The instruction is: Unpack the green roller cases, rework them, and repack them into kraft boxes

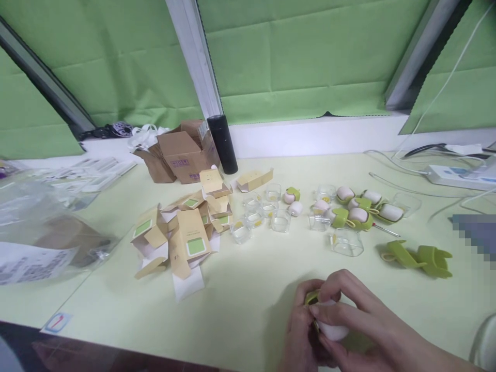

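Near the front edge of the table, my left hand (300,330) is closed around a green silicone cover (312,297), mostly hidden by my fingers. My right hand (358,315) pinches a smooth white rounded case (333,329) against the cover; whether it sits inside cannot be made out. To the right lies an opened green cover (434,260) with a loop strap. Farther back are several green covers (361,221) with pale rounded cases (390,212) in or beside them. A small screwdriver (386,230) with a red end lies near them.
Several clear plastic holders (280,221) stand mid-table. Opened cardboard packages (189,240) are heaped to their left. Behind are a brown carton (182,157) and a black bottle (223,144). A plastic bag (34,222) lies far left; a power strip (461,177) with cables is back right.
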### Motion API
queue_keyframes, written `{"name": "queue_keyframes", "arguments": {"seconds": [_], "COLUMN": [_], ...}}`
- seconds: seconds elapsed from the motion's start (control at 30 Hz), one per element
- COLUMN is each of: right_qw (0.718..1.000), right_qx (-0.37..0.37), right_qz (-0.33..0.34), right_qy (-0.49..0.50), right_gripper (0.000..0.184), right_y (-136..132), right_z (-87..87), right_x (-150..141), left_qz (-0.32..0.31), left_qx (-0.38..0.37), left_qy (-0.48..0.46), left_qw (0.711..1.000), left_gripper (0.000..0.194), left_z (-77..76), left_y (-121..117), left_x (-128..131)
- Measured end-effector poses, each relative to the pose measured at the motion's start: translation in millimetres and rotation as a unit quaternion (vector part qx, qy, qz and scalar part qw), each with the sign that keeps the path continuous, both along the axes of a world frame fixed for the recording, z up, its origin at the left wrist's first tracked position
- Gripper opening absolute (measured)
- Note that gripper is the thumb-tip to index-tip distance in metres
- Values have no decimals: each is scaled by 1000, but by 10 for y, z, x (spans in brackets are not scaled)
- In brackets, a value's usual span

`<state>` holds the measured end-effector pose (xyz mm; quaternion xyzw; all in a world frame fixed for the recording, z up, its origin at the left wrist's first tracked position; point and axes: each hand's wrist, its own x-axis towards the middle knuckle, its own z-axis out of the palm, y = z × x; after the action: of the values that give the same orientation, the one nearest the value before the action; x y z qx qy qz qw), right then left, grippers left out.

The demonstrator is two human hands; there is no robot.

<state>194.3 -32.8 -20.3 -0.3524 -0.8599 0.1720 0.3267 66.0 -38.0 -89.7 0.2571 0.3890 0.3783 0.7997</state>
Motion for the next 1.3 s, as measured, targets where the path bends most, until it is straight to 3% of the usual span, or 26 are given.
{"name": "queue_keyframes", "arguments": {"seconds": [0.17, 0.33, 0.47, 0.67, 0.8, 0.93, 1.1, 1.2, 1.3], "right_qw": [999, 999, 999, 997, 990, 979, 963, 967, 985], "right_qx": [-20, -8, -27, -68, -136, -203, -269, -253, -174], "right_qz": [12, 5, -2, 14, -5, 8, 12, 7, 10], "right_qy": [-40, -36, -32, 13, 24, 19, 7, -6, -17], "right_gripper": [33, 28, 23, 37, 58, 29, 5, 5, 13], "right_y": [-19, -29, -33, -10, 31, 96, 108, 79, 59], "right_z": [15, 32, 30, -141, -128, -7, 50, 68, 80], "right_x": [12, 3, 21, 113, 207, 295, 317, 273, 211], "left_qz": [10, 21, 31, -29, 0, -29, -13, 9, 68], "left_qx": [26, -29, -32, -51, 30, 86, 124, 145, 198], "left_qy": [-52, -57, -46, -130, -132, -83, -40, -47, -30], "left_qw": [998, 998, 998, 990, 991, 992, 991, 988, 977], "left_gripper": [31, 50, 56, 56, 58, 50, 46, 46, 43], "left_z": [32, 94, 99, 72, 97, 129, 121, 122, 92], "left_y": [26, 9, -22, -13, -5, -7, -37, -64, -84], "left_x": [-29, -15, -41, -73, -53, -86, -85, -47, -11]}}
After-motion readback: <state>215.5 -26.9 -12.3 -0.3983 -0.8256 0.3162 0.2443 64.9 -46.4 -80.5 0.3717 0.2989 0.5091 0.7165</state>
